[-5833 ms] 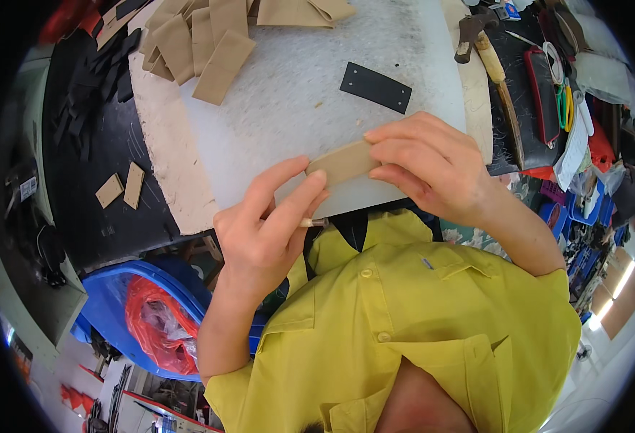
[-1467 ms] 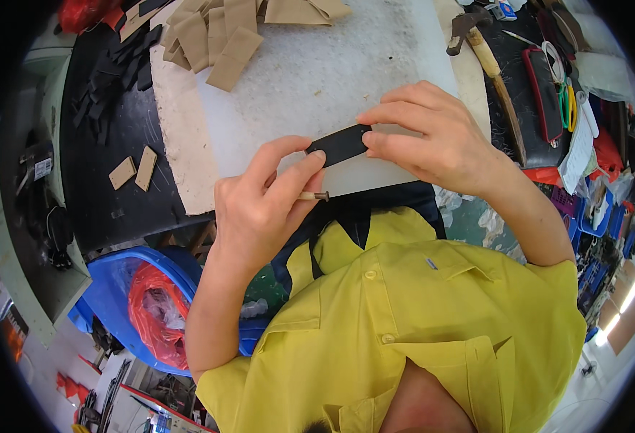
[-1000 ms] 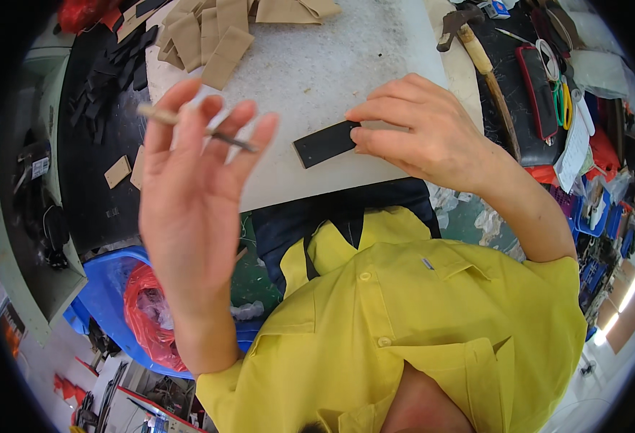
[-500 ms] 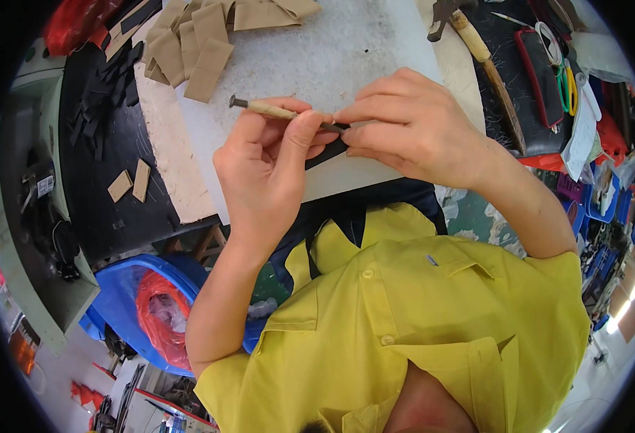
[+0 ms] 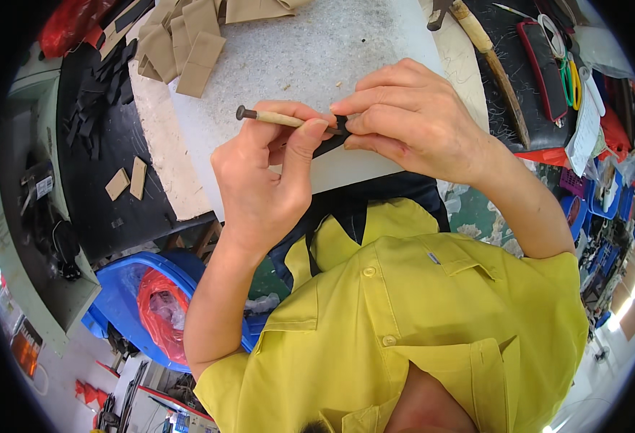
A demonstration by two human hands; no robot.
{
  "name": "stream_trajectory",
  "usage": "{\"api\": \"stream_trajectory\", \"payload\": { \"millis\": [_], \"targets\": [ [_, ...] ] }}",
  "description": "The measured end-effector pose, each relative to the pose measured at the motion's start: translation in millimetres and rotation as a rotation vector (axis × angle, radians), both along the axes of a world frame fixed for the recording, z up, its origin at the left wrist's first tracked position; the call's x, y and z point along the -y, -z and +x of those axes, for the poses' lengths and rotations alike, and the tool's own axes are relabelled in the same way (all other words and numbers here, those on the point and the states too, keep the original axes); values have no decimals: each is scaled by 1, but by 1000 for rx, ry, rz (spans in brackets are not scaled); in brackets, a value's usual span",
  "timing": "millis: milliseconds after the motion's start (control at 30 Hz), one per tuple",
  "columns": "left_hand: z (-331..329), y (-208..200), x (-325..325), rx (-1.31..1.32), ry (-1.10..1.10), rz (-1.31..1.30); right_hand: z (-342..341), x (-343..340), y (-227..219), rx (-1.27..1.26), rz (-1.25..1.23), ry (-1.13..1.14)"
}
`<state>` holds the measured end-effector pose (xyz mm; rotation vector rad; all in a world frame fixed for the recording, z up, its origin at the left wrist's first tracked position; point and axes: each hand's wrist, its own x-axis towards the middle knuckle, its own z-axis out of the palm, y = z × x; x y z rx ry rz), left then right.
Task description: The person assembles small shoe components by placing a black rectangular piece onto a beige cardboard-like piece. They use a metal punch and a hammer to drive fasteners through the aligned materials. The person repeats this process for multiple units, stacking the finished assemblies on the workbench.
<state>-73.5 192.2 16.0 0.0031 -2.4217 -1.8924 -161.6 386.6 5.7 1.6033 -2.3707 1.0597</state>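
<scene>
In my left hand [image 5: 267,173], pinched between thumb and fingers, is a slim tool [image 5: 280,119] with a pale shaft and a flat, nail-like metal head. Its thin dark end points right, at a narrow black strip [image 5: 329,146]. The fingertips of my right hand [image 5: 422,126] grip that strip near its upper end, where a black loop or fold shows. Both hands meet above the near edge of a whitish board [image 5: 274,68]. My fingers hide part of the strip, and I cannot tell whether the tool's tip passes through it.
Tan fabric pieces [image 5: 200,58] lie at the far left of the board. Black strips [image 5: 101,90] and two small beige pieces [image 5: 128,180] are farther left. A hammer [image 5: 483,47], a red-edged case [image 5: 541,68] and scissors [image 5: 571,83] lie right. A blue bin [image 5: 133,317] stands below left.
The tool's head has shifted slightly down and right. My right fingers have risen a little, and more of the black strip's upper end shows between my hands.
</scene>
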Motion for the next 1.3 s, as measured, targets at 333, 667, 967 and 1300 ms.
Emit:
{"api": "stream_trajectory", "payload": {
  "millis": [333,667,967,1300],
  "targets": [
    [-1,14,-6,-302,-76,-293,-25,-37,-23,190,-115,297],
    [-2,7,-15,-501,-19,-574,-47,-96,25,-104,365,903],
    [-3,0,-16,-504,-15,-608,-17,-95,-88,-11,193,678],
    [-4,-5,-21,-509,28,-629,27,-56,-173,378,-470,193]
  ]
}}
